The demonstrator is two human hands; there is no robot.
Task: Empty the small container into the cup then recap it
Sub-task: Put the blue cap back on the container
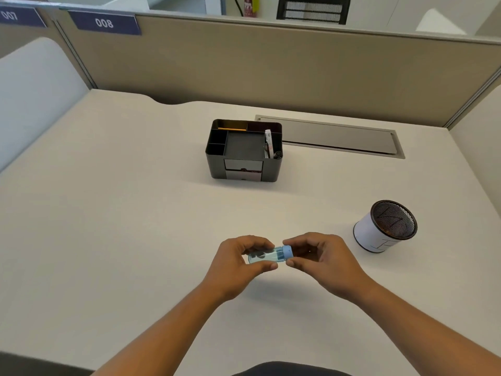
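A small clear blue container (264,257) lies on its side just above the desk, held between both hands. Dark items show inside it. My left hand (238,264) grips its body between thumb and fingers. My right hand (320,260) pinches the light blue cap (288,252) at the container's right end. The cap sits on the container. The cup (385,227) is a white cylinder with a black mesh inside and a dark rim, standing to the right of my hands, apart from them.
A black desk organiser (244,150) with pens and a pencil stands at mid-desk behind my hands. A grey cable hatch (339,135) lies flat to its right. Beige partition walls (271,63) border the desk at the back and right.
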